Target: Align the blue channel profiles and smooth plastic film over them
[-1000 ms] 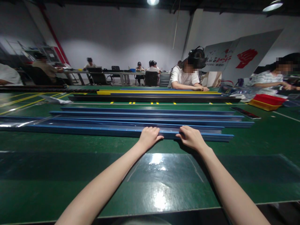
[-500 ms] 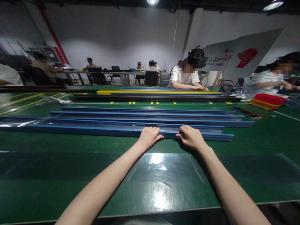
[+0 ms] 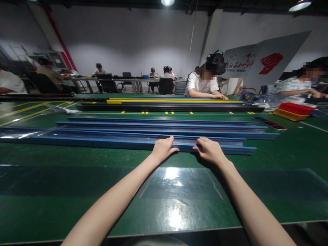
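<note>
Blue rail is pinched along its near edge by the left grip and right grip. Beyond this rail, similar rails are laid on the worktop.

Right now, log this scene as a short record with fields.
Left hand: gripping the nearest blue rail at its near edge
Right hand: gripping the same edge, nearer the right end
Surface: green table
Foreground: clear strip, flat
Behind: more blue rails, then black rail, yellow rail
Right side: phone, red bin
Opposite: co-worker in white
</note>
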`<state>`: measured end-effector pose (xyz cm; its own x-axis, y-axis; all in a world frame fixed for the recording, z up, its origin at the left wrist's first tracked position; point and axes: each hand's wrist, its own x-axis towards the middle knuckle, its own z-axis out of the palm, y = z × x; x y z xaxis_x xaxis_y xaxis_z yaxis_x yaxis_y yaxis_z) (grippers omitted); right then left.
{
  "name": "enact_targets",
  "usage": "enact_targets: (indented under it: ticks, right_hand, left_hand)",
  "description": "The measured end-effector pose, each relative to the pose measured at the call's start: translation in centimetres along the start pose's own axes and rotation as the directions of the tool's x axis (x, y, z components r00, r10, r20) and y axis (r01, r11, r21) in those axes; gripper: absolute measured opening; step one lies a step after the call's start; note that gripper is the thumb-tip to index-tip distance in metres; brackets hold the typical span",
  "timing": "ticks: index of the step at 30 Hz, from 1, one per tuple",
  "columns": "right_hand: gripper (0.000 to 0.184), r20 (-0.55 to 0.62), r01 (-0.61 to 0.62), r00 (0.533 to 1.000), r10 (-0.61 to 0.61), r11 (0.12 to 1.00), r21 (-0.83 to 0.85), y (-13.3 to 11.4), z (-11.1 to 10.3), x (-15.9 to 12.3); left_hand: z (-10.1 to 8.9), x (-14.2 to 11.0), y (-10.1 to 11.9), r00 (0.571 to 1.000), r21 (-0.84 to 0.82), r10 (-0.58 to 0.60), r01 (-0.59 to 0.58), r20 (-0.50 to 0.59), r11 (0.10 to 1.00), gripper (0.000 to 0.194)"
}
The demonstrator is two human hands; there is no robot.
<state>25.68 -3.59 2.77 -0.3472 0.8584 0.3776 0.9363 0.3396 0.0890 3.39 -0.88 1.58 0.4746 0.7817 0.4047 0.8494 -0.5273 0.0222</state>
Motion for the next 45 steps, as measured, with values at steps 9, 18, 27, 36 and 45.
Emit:
enact_targets:
  ticks: [9, 18, 27, 36, 45]
  right_hand:
    - [0.023, -0.001, -0.003, 1.000, 0.003, 1.000, 0.018, 0.0, 0.0, 0.0]
    - [0.023, -0.002, 0.010, 1.000, -0.010, 1.000, 0.000, 0.0, 0.1, 0.0]
    - [0.023, 0.011, 0.031, 0.999, -0.031, 0.999, -0.015, -0.2, 0.2, -0.1]
    - [0.025, -0.068, 0.076, 0.995, -0.069, 0.992, 0.105, -0.7, 0.5, 0.1]
    - [0.026, -0.087, 0.120, 0.990, -0.114, 0.991, 0.065, -1.1, 0.7, 0.5]
  left_hand:
    - [-0.3, 0.2, 0.2, 0.999, -0.028, -0.053, 0.054, 0.011, 0.998, 0.042]
    - [-0.5, 0.3, 0.3, 0.996, -0.037, -0.082, 0.083, 0.032, 0.996, 0.042]
    - [-0.5, 0.3, 0.4, 0.998, -0.038, -0.065, 0.065, 0.017, 0.997, 0.039]
    - [-0.2, 0.1, 0.4, 1.000, 0.012, -0.020, 0.020, -0.019, 1.000, 0.038]
    - [0.1, 0.0, 0.3, 0.999, 0.026, 0.013, -0.012, -0.042, 1.000, 0.038]
